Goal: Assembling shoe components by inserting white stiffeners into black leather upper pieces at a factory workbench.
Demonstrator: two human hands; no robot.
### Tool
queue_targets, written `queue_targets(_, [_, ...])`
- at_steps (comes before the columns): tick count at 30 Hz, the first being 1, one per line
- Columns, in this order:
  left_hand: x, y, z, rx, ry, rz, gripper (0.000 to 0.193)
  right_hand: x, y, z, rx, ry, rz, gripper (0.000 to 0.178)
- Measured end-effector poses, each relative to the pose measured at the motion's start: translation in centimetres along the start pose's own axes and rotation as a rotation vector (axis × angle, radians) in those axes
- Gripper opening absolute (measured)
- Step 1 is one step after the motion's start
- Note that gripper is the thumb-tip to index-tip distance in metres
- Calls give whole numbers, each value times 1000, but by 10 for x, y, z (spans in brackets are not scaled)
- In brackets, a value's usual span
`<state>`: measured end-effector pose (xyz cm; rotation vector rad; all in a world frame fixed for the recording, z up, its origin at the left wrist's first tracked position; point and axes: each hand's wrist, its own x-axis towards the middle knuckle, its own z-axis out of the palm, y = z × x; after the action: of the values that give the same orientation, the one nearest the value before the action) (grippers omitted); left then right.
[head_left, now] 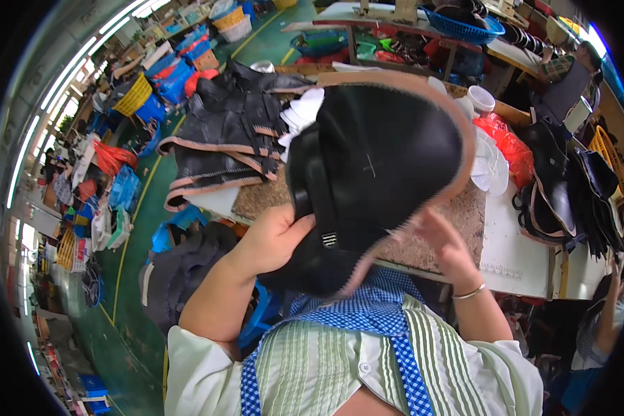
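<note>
A large black leather piece (pixel 395 149) with a fuzzy pinkish-tan edge is held up in front of me, tilted above the bench. A small pale cross is marked on its face. Along its left part runs a black strap (pixel 321 187) with a small metal buckle-like fitting (pixel 328 240). My left hand (pixel 269 239) is closed on the lower left side, thumb on top and fingers hidden behind. Close to the lower right edge is my right hand (pixel 445 246), its slightly blurred fingers stretched and apart; whether they touch the edge I cannot tell.
A brown work board (pixel 468 239) lies on the bench beneath. Similar black pieces (pixel 218 132) are heaped at left, others (pixel 558 187) at right. White cut shapes (pixel 491 163), a red plastic bag (pixel 507 142) and a white cup (pixel 481 99) stand behind. A person (pixel 572 83) sits far right.
</note>
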<state>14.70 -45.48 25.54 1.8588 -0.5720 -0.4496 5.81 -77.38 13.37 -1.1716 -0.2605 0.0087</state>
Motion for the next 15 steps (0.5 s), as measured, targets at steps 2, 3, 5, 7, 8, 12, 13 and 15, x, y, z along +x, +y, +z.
queue_targets(2, [3, 8, 2, 43, -25, 100, 24, 27, -5, 43, 148, -61, 23, 78])
queue_targets(3, [4, -3, 6, 124, 65, 174, 18, 37, -15, 61, 212, -14, 51, 73])
queue_targets(5, [8, 1, 18, 355, 254, 320, 16, 61, -33, 82, 257, 178, 1, 49])
queue_targets(7, [1, 9, 32, 558, 456, 452, 15, 71, -39, 83, 377, 265, 72, 37])
queue_targets(8, [1, 8, 34, 616, 496, 614, 14, 72, -39, 81, 375, 260, 64, 37])
queue_targets(12, [-4, 13, 29, 523, 404, 733, 19, 67, -39, 79, 211, 217, -98, 41])
queue_targets(13, [-8, 17, 26, 355, 376, 637, 26, 63, -35, 73, 150, 161, -170, 42])
queue_targets(15, [-9, 22, 25, -562, 205, 365, 44, 55, -32, 60, -28, 24, -215, 45])
